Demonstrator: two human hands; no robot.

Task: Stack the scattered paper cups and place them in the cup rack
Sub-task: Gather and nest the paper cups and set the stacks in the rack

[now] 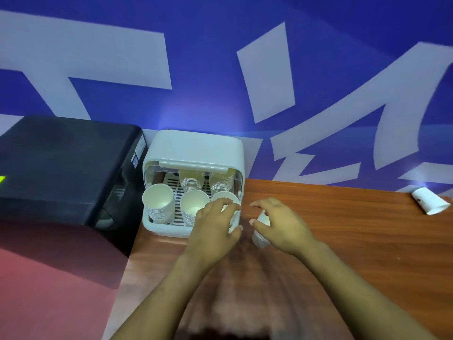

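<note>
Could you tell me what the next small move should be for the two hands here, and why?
Probably drop the cup held in the right hand into the front-right stack, which the left hand grips in the cup rack. The two sit side by side, so a short move leftward would nest it. One more cup lies on its side far right.

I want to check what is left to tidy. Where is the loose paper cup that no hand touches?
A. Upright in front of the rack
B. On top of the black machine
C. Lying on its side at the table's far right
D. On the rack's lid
C: the loose paper cup lies on its side at the far right of the wooden table, away from both hands.
</note>
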